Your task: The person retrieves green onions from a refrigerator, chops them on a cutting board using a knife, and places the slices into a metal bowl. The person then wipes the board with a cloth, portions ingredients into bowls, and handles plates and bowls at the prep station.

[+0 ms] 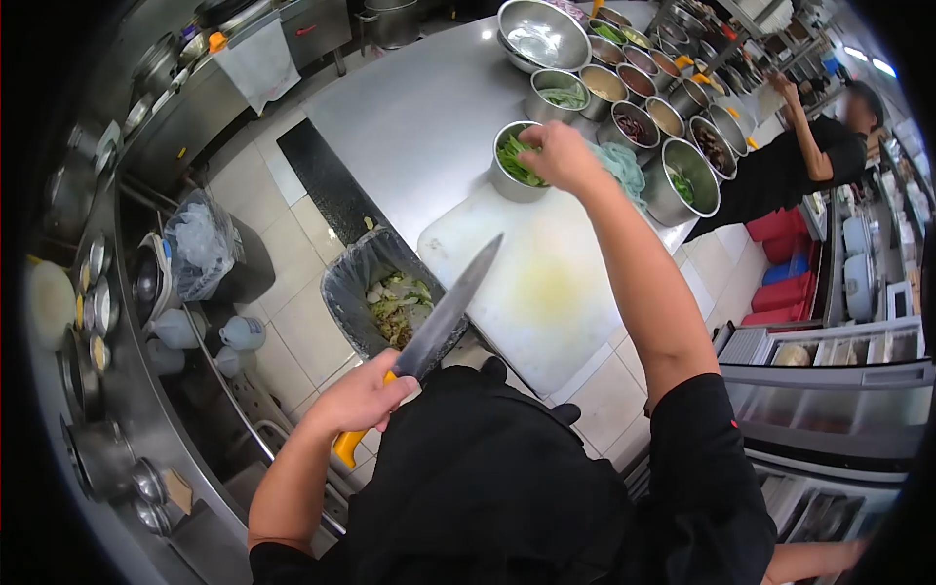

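My left hand (363, 395) is wrapped round the yellow handle of a chef's knife (448, 307), whose broad blade points up and forward over the near left edge of the white cutting board (478, 244). At the board's far edge stands a round steel pot (520, 187) of cut green vegetable pieces (514, 161). Over its rim reaches my right hand (561, 159), fingers curled down with their tips at the greens; the palm side is hidden. A pale yellowish stain marks the middle of the board.
Several steel pots (558, 100) of ingredients and a large steel bowl (544, 37) crowd the far table. A green cloth (621, 168) lies right of my hand, beside another steel pot (682, 183). Below the board's left edge is a lined scrap bin (341, 292). A person in black (780, 161) stands at right.
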Motion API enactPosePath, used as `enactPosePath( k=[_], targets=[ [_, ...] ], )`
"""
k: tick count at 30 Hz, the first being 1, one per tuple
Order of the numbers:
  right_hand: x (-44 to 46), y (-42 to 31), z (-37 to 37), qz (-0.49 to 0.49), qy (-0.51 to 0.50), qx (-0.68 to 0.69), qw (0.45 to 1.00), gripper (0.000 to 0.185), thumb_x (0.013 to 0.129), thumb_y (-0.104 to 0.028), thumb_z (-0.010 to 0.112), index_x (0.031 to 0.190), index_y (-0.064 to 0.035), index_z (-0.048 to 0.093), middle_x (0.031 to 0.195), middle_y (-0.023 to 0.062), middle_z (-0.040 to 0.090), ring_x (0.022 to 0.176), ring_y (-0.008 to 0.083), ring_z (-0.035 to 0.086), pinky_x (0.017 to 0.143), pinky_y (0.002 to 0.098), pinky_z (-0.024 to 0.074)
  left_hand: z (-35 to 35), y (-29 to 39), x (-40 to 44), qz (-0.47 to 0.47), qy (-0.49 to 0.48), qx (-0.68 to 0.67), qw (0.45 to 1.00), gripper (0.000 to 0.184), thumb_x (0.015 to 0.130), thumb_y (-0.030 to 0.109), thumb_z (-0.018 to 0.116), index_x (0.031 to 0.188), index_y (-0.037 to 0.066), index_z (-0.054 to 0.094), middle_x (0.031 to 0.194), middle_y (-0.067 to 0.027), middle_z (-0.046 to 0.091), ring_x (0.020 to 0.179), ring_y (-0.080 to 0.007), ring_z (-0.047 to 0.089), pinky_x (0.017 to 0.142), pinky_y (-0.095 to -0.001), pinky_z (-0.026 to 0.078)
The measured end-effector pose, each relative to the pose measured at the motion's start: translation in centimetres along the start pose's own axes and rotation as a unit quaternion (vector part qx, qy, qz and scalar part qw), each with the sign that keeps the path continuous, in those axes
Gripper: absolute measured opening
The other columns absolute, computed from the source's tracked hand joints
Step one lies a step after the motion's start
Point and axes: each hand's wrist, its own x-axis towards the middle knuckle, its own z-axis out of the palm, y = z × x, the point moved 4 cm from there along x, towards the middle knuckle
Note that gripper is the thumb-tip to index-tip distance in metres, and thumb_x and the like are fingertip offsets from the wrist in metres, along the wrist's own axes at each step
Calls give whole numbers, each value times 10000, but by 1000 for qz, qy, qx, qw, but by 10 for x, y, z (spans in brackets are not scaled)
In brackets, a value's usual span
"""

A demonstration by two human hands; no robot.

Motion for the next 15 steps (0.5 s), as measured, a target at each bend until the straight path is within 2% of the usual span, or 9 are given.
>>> enactPosePath(
  k=[1,2,3,4,5,8,9,12,15],
  targets=[
    [7,7,16,-52,-21,-51,997,307,799,-134,727,1102,-88,742,1116,228,688,1047,379,662,922,450,538,3,1,2,5,9,39,999,319,997,315,558,1104,25,480,709,-71,596,506,-145,589,518,-316,480],
    [13,16,30,-46,-43,-97,993,307,790,-135,737,1092,-87,743,1112,226,685,1052,380,660,921,448,538,6,5,4,10,17,79,997,337,996,327,562,1120,24,483,714,-82,610,511,-144,594,523,-319,484],
    [17,22,38,-38,-64,-143,987,306,781,-137,747,1083,-86,744,1108,223,683,1057,381,658,921,447,539,7,11,5,-3,17,124,992,361,991,341,556,1167,34,486,763,-156,659,614,-253,666,606,-387,524],
    [22,29,44,-29,-83,-189,978,306,772,-138,757,1073,-85,746,1104,221,681,1061,381,656,920,445,540,7,11,7,31,31,154,987,361,985,339,558,1184,44,492,776,-173,664,671,-297,673,647,-413,528],
    [14,20,30,8,-60,-148,987,291,769,-136,759,1054,-80,744,1098,208,673,1062,387,650,931,441,536,7,7,10,65,46,184,980,364,980,336,559,1200,53,499,789,-191,669,728,-341,680,687,-439,532],
    [10,24,9,-16,10,-67,998,271,796,-142,743,1058,-75,734,1089,206,677,1036,390,652,935,446,530,9,2,18,127,80,212,966,374,957,320,570,1240,81,519,893,-227,677,884,-436,661,790,-497,525],
    [12,33,6,-26,41,-50,998,207,826,-168,730,1006,-65,729,1060,212,675,995,394,654,909,460,529,9,2,20,143,88,213,962,380,949,313,574,1253,90,525,939,-236,679,933,-461,648,820,-514,519],
    [2,48,-14,18,101,-9,995,175,850,-194,720,960,-57,719,1019,216,671,966,396,655,882,475,524,11,4,25,201,172,294,918,402,935,287,584,1296,118,532,1037,-231,648,900,-451,652,804,-509,529],
    [-13,39,-18,-10,115,-17,993,156,858,-197,706,934,-60,712,984,200,669,936,392,656,849,477,526,9,9,32,147,190,339,910,417,932,259,596,1327,144,527,1059,-222,605,892,-441,645,799,-501,534]
  ],
)
